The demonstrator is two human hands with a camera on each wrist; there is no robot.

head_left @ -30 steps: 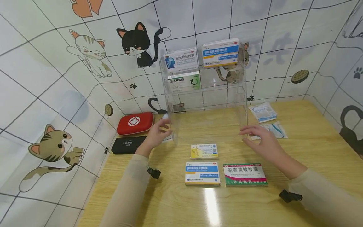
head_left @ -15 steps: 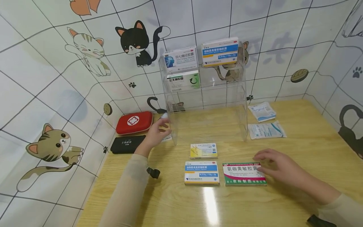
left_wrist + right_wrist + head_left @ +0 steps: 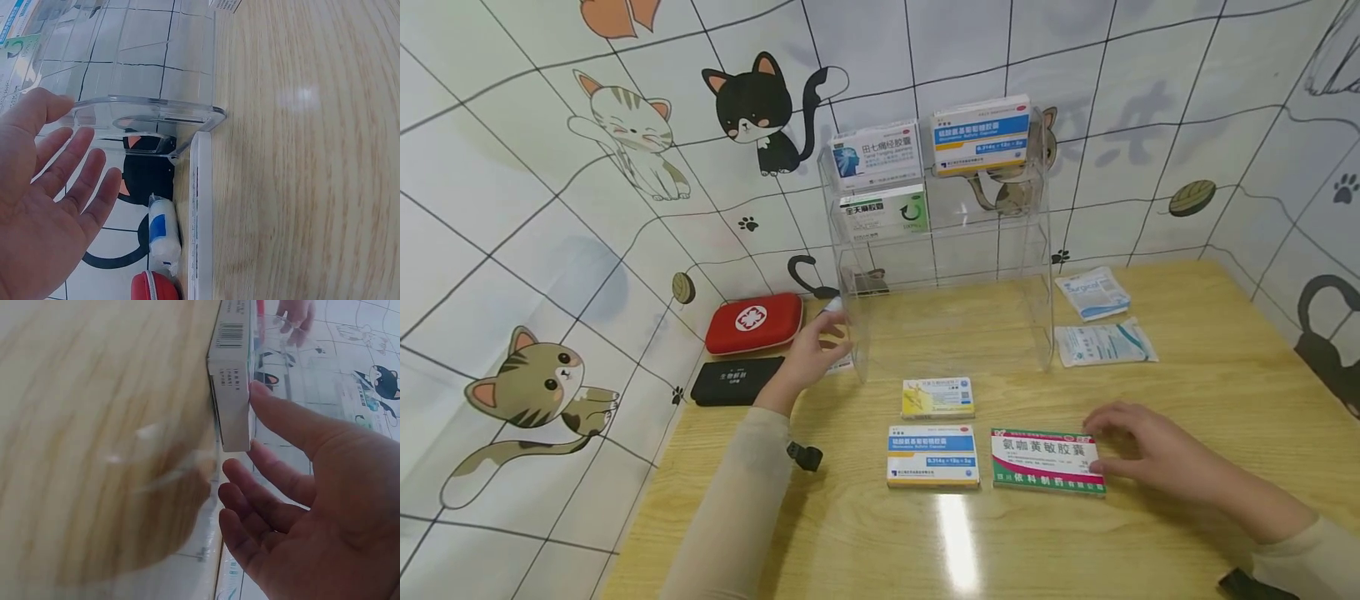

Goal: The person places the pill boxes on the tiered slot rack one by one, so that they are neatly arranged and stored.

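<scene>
A clear acrylic display rack [image 3: 951, 333] stands against the wall, with medicine boxes on its upper tiers. My left hand [image 3: 812, 358] is at its left side panel; in the left wrist view the thumb reaches the panel's edge and the relaxed fingers [image 3: 75, 162] lie outside it. My right hand [image 3: 1165, 467] pinches the right end of a green, white and magenta capsule box [image 3: 1045, 462], thumb on its printed face and index finger at the far corner. The box lies on the table. Beside it are a blue and white capsule box [image 3: 932, 457] and a smaller yellow and white box [image 3: 937, 398].
A red zip case [image 3: 754, 323] and a black pouch [image 3: 736, 382] lie left of the rack. Two sealed packets, a surgical packet [image 3: 1093, 294] and a white and teal packet [image 3: 1107, 343], lie to its right. The wooden table [image 3: 865, 533] meets tiled walls.
My right hand has left the rack's right side and come down to the green and magenta capsule box, which has turned slightly. My left hand has stayed at the rack.
</scene>
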